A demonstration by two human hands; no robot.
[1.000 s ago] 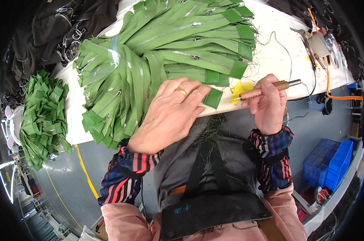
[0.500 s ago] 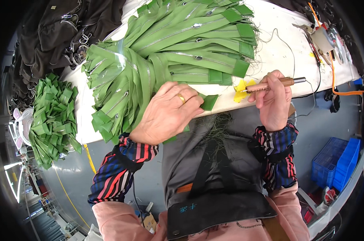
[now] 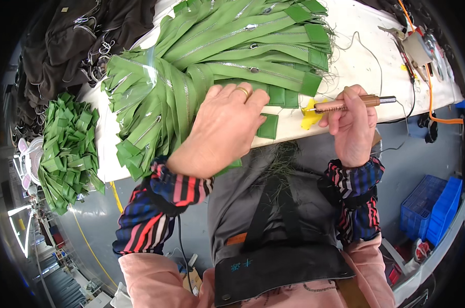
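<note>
At the pale table's [image 3: 363,66] near edge, left grip [image 3: 224,120] lay bent over a green-tabbed strip [image 3: 267,126], unclear whether clasping it, right grip [image 3: 353,128] was closed round a wooden-handled pen tool [image 3: 371,100], green zipper bundle [image 3: 217,49] spread beyond.

Zipper strips [image 3: 214,50] are green, the scrap [image 3: 310,119] yellow, oversleeves [image 3: 146,216] multicolour-striped.

Worn are a gold ring [image 3: 242,91] on the left hand [image 3: 221,126], striped sleeve covers [image 3: 145,226], pink top [image 3: 158,280] and dark, perhaps leathery apron [image 3: 281,272].
</note>
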